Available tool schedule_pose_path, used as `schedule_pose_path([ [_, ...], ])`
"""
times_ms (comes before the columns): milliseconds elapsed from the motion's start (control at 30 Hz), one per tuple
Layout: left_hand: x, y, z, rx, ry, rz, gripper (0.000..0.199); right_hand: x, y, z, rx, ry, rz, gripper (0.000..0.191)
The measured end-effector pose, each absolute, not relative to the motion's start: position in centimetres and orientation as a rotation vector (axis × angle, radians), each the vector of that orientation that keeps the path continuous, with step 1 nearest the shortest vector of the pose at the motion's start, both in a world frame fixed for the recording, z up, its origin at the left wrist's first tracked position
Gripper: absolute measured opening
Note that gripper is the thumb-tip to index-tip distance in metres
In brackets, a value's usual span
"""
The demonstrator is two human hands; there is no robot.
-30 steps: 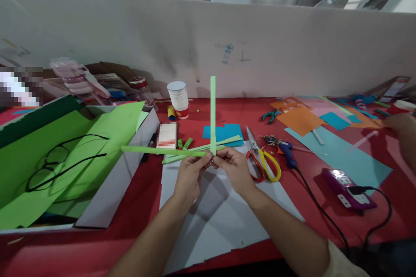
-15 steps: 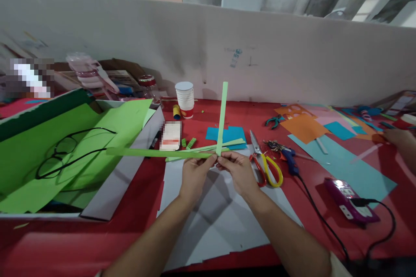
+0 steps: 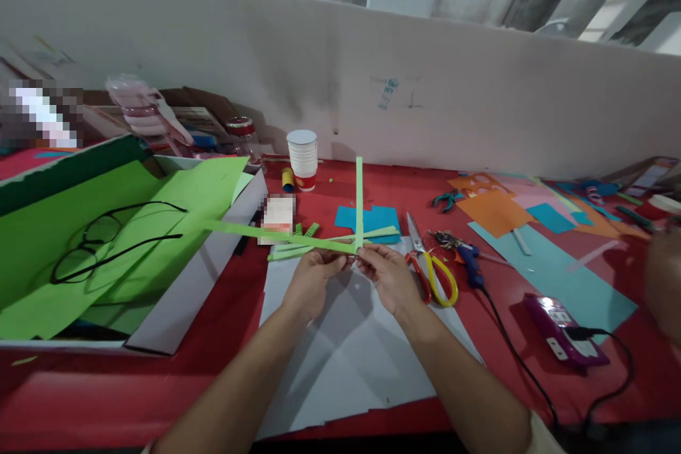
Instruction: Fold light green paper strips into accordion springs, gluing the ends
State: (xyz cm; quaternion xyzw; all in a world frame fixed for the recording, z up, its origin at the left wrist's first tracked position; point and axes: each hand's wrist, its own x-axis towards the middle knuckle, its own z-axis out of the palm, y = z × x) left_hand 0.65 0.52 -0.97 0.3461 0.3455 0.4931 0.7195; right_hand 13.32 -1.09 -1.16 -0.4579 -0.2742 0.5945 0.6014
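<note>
Two light green paper strips meet at a corner between my fingertips. One strip (image 3: 360,198) stands up and points away from me; the other strip (image 3: 277,235) stretches left towards the box. My left hand (image 3: 313,280) is closed, pinching the corner from the left. From the right, my right hand (image 3: 387,275) pinches the same corner with thumb and fingers. The fold itself is partly hidden by the fingertips. Beneath the hands lies white paper (image 3: 356,347). Behind them are more green strips (image 3: 383,234) and blue paper pieces (image 3: 380,218).
Scissors (image 3: 439,277) and a blue glue gun (image 3: 471,266) lie right of my hands, near a purple corded device (image 3: 564,333). A white box (image 3: 202,284) with green sheets and glasses (image 3: 90,255) stands left. Paper cups (image 3: 302,159) stand behind. A blurred co-worker's hand (image 3: 662,284) shows far right.
The upright strip has straightened from a slight rightward lean, and its tip sits lower. The left strip now slopes more upward to the left. The co-worker's hand at the right has moved nearer.
</note>
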Motion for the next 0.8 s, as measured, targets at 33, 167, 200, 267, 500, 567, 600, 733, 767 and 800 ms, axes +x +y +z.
schedule_pose_path([
  [33, 0.55, 0.60, -0.98, 0.739, 0.768, 1.088, 0.020, 13.44, -1.03, -1.20, -1.060, -0.621, 1.390, 0.016],
  [167, 0.49, 0.83, -1.37, 0.646, 0.812, 1.081, 0.020, 13.55, -0.95, -1.41, -1.073, -0.624, 1.422, 0.015],
  [200, 0.53, 0.85, -1.48, 0.637, 0.816, 1.078, 0.020, 13.53, -0.97, -1.45, -1.073, -0.629, 1.424, 0.015],
  [267, 0.61, 0.83, -1.61, 0.629, 0.817, 1.092, 0.021, 13.45, -1.02, -1.52, -1.073, -0.648, 1.421, 0.015],
  [500, 0.49, 0.84, -1.60, 0.718, 0.845, 1.056, 0.024, 13.16, -1.19, -1.75, -1.068, -0.776, 1.324, 0.017],
  [567, 0.49, 0.92, -1.72, 0.727, 0.855, 1.059, 0.027, 13.10, -1.23, -1.82, -1.078, -0.822, 1.289, 0.018],
  [600, 0.51, 0.94, -1.79, 0.736, 0.861, 1.064, 0.028, 13.08, -1.25, -1.83, -1.083, -0.841, 1.273, 0.019],
  [733, 0.58, 0.94, -1.92, 0.760, 0.861, 1.084, 0.030, 13.06, -1.29, -1.80, -1.087, -0.901, 1.227, 0.018],
  [767, 0.56, 0.93, -1.89, 0.764, 0.856, 1.084, 0.030, 13.07, -1.30, -1.78, -1.082, -0.923, 1.218, 0.017],
  [800, 0.53, 0.93, -1.86, 0.769, 0.852, 1.081, 0.029, 13.09, -1.32, -1.77, -1.078, -0.946, 1.208, 0.016],
])
